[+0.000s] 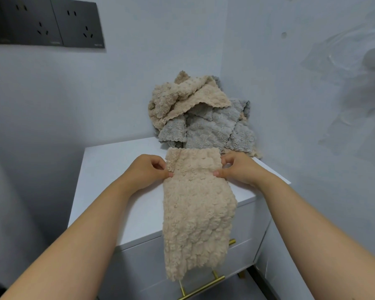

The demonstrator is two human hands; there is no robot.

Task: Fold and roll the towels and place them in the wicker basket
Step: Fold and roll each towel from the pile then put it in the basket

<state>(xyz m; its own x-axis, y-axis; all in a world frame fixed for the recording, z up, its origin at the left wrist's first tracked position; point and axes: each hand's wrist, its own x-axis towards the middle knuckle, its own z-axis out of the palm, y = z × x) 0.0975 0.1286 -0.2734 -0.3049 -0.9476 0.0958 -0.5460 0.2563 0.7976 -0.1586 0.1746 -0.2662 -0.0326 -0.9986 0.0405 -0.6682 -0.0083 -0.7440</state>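
Rolling the folded beige fluffy towel (197, 204), draped across the white desk (117, 169) and over its front edge, should go tight and square; left hand (147, 169) and right hand (240, 167) each pinch its turned-over far end.

A white glossy cabinet (108, 180) with a flat top is set into a corner where two pale blue-grey painted walls (139, 68) are joined at 12 o'clock. Two dark grey wall socket plates (46, 20) are mounted side by side at 10 o'clock. Brass bar handles (201, 289) are fixed to the drawer fronts at 6 o'clock. Crumpled clear plastic film (344, 61) is seen against the wall at 2 o'clock, and soft, even light is cast throughout
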